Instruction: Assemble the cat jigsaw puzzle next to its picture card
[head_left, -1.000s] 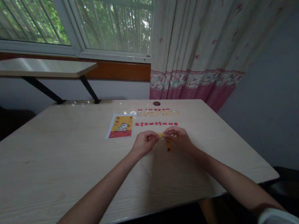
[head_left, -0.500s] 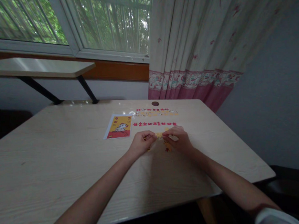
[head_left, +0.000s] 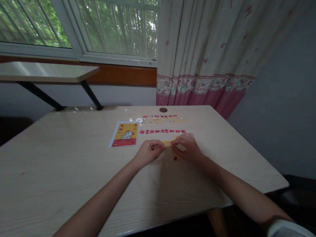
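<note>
Between my hands is a small yellow jigsaw puzzle piece, perhaps two pieces joined; I cannot tell which. My left hand pinches its left end between thumb and fingers. At its right end, my right hand has thumb and fingertips closed on it. Loose yellow puzzle pieces with dark and red marks lie on the table under and beside my hands, partly hidden by them. Just beyond runs a row of red puzzle pieces. Farther back lie rows of yellow and white pieces and more red ones.
Left of the rows lies a picture sheet of a white animal on yellow and red. The pale wooden table has a round cable hole at the back. A raised shelf stands back left; a curtain hangs behind.
The yellow piece has tilted slightly between my fingers, and my hands have shifted very little. The whole view has slid slightly left.
</note>
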